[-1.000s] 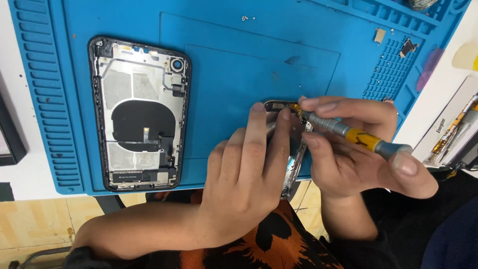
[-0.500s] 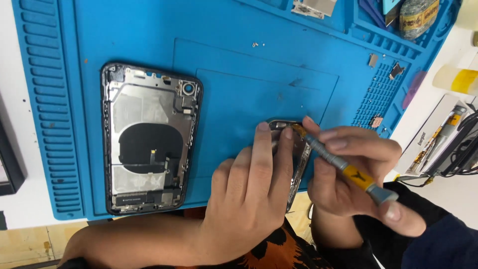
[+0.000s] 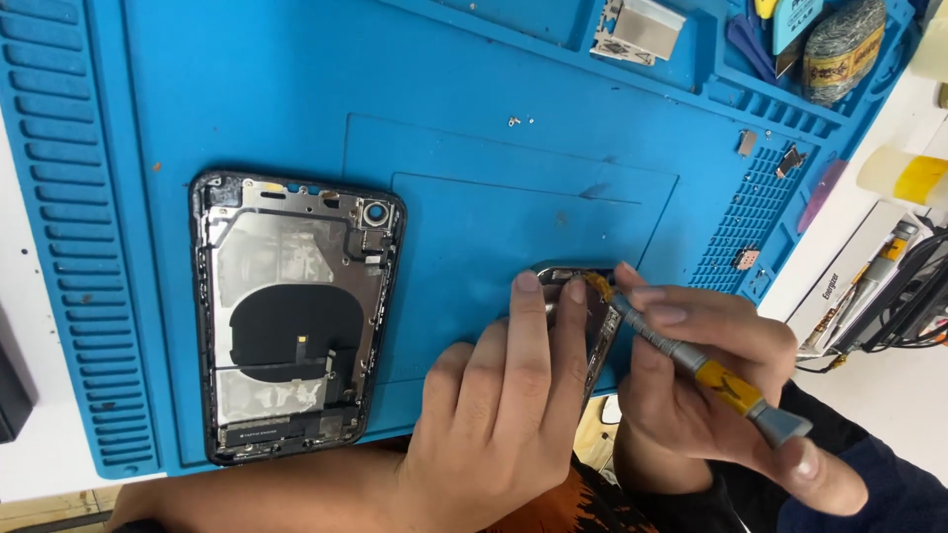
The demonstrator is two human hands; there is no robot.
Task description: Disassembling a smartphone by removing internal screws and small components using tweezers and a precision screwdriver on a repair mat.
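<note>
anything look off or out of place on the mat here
A few tiny screws lie loose on the open blue mat, not in a tray compartment, and could get lost. Otherwise it looks orderly: the opened phone housing lies flat, and the left hand steadies a second phone part while the right hand holds the screwdriver.

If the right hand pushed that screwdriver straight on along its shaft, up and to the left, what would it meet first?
The right hand already has the screwdriver tip at the top edge of the phone part under the left hand; beyond that, probably bare blue mat.
</note>
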